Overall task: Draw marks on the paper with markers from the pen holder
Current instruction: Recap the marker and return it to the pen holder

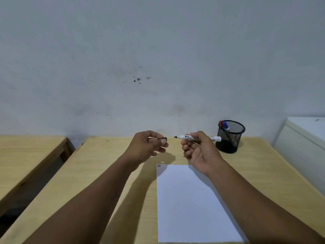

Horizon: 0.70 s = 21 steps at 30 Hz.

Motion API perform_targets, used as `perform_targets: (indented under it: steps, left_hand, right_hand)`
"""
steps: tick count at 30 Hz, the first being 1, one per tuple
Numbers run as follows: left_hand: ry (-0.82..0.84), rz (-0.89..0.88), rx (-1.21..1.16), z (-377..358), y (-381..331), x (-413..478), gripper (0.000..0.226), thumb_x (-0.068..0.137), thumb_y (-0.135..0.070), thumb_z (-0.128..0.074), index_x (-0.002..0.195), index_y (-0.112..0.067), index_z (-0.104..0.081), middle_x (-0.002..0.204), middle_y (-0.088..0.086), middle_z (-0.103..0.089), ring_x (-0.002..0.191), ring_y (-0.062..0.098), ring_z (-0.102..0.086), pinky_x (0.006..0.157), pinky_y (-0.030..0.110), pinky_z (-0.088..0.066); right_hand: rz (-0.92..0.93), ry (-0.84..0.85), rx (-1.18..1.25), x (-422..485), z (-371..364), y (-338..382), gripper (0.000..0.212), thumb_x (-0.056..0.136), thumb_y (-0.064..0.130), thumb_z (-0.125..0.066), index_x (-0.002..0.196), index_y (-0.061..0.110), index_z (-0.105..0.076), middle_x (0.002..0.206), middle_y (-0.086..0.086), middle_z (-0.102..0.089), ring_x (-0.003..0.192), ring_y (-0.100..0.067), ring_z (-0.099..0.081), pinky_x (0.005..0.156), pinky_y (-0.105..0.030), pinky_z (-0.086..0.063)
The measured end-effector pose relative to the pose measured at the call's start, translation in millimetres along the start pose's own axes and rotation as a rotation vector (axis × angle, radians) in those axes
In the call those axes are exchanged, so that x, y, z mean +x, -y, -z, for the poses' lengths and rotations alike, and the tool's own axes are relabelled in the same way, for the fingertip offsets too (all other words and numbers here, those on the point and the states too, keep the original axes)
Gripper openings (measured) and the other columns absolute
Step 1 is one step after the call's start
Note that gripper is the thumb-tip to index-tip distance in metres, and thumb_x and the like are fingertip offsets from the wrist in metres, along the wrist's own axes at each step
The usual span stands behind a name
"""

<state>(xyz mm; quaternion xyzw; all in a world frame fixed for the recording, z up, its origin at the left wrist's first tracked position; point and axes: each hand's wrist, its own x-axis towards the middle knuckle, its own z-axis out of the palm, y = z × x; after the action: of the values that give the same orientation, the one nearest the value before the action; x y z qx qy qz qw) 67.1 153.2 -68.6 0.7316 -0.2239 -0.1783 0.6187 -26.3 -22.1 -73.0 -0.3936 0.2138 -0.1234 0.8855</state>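
Note:
A white sheet of paper [190, 203] lies on the wooden table [98, 173], with a few short dark marks in its top left corner [158, 166]. Above the paper's far edge, my right hand [198, 150] grips a white marker [186, 137] held level, its bare black tip pointing left. My left hand [149, 147] is to the left of that tip and pinches the marker's black cap [162, 138]; a small gap separates cap and tip. A black mesh pen holder [229, 138] stands at the back right with a red and a blue marker [224, 125] in it.
A grey wall rises right behind the table. A second wooden table [26, 155] stands to the left across a dark gap. A white cabinet or box [302, 143] sits at the right edge, close to the pen holder.

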Motion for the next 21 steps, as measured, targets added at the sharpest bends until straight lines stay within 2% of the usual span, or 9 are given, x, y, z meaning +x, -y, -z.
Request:
perform_targets:
  steps: [6, 21]
  left_hand:
    - [0.078, -0.018, -0.064, -27, -29, 4, 0.017, 0.092, -0.023, -0.074, 0.104, -0.012, -0.068, 0.087, 0.003, -0.079, 0.077, 0.019, -0.070, 0.072, 0.032, -0.049]
    - [0.132, -0.073, -0.049, -72, -45, 12, 0.016, 0.092, -0.018, -0.074, 0.101, -0.006, -0.070, 0.078, 0.004, -0.075, 0.068, 0.017, -0.069, 0.066, 0.027, -0.049]
  right_hand:
    - [0.047, -0.018, -0.024, -9, 5, 20, 0.018, 0.093, 0.018, -0.056, 0.085, 0.003, -0.063, 0.059, -0.011, -0.066, 0.039, -0.013, -0.054, 0.037, -0.018, -0.038]
    - [0.138, -0.017, -0.064, -18, 31, 51, 0.019, 0.095, 0.018, -0.062, 0.086, 0.001, -0.065, 0.058, -0.009, -0.067, 0.039, -0.012, -0.055, 0.037, -0.019, -0.039]
